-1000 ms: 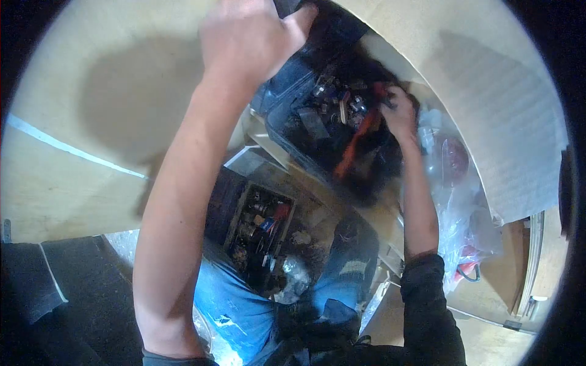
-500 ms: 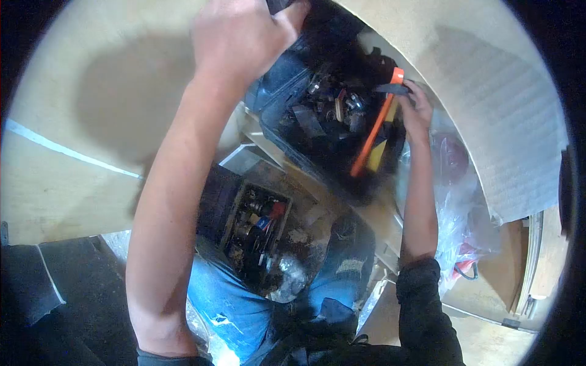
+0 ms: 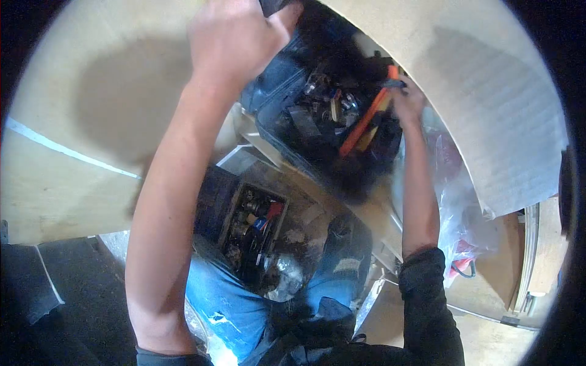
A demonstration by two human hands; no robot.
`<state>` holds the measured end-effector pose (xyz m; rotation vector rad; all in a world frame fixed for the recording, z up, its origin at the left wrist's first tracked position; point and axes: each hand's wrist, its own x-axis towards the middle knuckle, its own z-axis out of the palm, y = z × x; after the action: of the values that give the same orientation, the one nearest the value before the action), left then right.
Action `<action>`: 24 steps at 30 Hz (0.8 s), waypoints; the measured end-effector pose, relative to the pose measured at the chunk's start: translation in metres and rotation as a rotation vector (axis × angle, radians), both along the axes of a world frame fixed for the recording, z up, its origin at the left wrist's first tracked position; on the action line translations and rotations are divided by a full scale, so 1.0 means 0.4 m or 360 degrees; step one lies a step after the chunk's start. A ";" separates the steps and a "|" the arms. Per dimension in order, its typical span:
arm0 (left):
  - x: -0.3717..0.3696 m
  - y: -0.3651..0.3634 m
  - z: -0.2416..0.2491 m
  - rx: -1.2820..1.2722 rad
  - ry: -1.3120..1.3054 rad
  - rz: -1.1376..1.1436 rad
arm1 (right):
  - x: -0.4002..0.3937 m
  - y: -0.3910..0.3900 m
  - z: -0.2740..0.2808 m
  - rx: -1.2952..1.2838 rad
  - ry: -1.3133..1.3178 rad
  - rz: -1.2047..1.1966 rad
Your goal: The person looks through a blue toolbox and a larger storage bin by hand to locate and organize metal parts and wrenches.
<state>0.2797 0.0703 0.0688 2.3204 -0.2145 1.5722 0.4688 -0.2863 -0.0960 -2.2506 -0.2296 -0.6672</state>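
My left hand (image 3: 235,36) is at the top of the view, closed round a dark edge (image 3: 273,6) that looks like the toolbox lid; its fingertips are cut off by the frame. Below it lies an open dark toolbox (image 3: 284,137) with metal parts and loose pieces inside. Over the box's right side, my right hand (image 3: 409,100) is closed on the top end of a long orange tool (image 3: 364,122) with a dark crosspiece. The tool slants down to the left across the box. Beside it shows a yellow strip (image 3: 367,139), partly hidden by the tool.
A smaller open case (image 3: 285,210) with mixed tools sits between my knees. Pale panels (image 3: 79,183) curve along the left, and a foam-like sheet (image 3: 506,122) hangs close to my right hand. Clear plastic wrapping (image 3: 448,213) lies right of my forearm.
My right hand has moved slightly up and left. The orange tool's lower end has swung up and left with it. My left hand has stayed nearly still at the dark edge.
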 end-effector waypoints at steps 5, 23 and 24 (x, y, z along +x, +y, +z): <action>-0.006 -0.002 0.002 -0.0041 0.0038 -0.0007 | -0.073 0.104 -0.025 -0.1057 0.0324 -0.0100; -0.012 -0.007 0.016 -0.0173 0.0230 0.0042 | -0.053 0.275 -0.116 -0.1179 0.0452 0.0245; -0.012 -0.007 0.013 -0.0183 0.0254 0.0049 | -0.058 0.256 -0.100 -0.1011 0.0450 0.0274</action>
<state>0.2748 0.0677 0.0741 2.3542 -0.0490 1.3668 0.4455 -0.1840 -0.1361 -2.8476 -0.5474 -0.1836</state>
